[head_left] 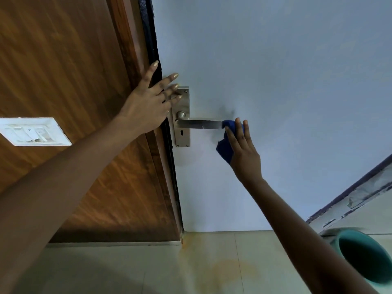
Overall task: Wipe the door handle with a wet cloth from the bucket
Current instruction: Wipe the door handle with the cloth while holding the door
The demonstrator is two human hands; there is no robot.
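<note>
A steel lever door handle (199, 123) on a steel backplate (182, 136) is fixed to the pale blue door (275, 81). My right hand (244, 151) holds a blue cloth (226, 145) wrapped over the lever's free end. My left hand (146, 102) lies flat with fingers spread against the door's edge, its fingertips touching the top of the backplate. The teal bucket (367, 257) stands on the floor at the lower right, partly hidden by my right forearm.
A brown wooden panel and door frame (74, 81) fill the left side, with a white switch plate (34, 131) on it. Pale floor tiles (148, 272) with an orange stain run along the bottom. A chipped wall edge (360, 196) sits at the right.
</note>
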